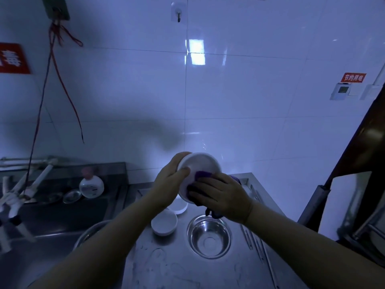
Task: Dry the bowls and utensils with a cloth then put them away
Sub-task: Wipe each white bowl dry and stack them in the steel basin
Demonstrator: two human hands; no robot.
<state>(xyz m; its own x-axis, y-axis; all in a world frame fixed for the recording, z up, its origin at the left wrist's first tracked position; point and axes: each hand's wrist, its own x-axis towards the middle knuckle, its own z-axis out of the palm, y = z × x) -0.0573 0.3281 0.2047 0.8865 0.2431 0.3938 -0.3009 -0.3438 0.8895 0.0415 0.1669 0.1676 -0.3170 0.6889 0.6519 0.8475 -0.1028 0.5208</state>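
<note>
- The left hand (169, 180) grips a white bowl (198, 170) by its rim, thumb over the near edge and fingers curled behind, holding it up in the air over the counter (166, 265) and tipped so its open side faces the person; that tilt seems meant to let the other hand reach inside.
- The right hand (220, 195) presses a purple cloth (203, 175) against the lower part of the bowl, fingers bent around the cloth, with a loose tail of it hanging below the palm.
- I judge this to be the drying step on this bowl, with nothing here yet put away.
- Below the hands, two more white bowls sit on the counter: a small bowl (164, 223) near the left forearm and another bowl (179, 206) just behind it, partly hidden by the raised one.
- A steel bowl (209, 236) stands upright just right of them, close enough to take up next.
- Thin utensils (250, 240), perhaps chopsticks, lie along the counter's right edge; the dim light keeps me from being sure.
- To the left, a sink (62, 207) holds a soap bottle (91, 186) and a small steel dish (71, 196), well apart from the drying spot.
- Holding the bowl one-handed by its rim risks a slip if it is wet.
</note>
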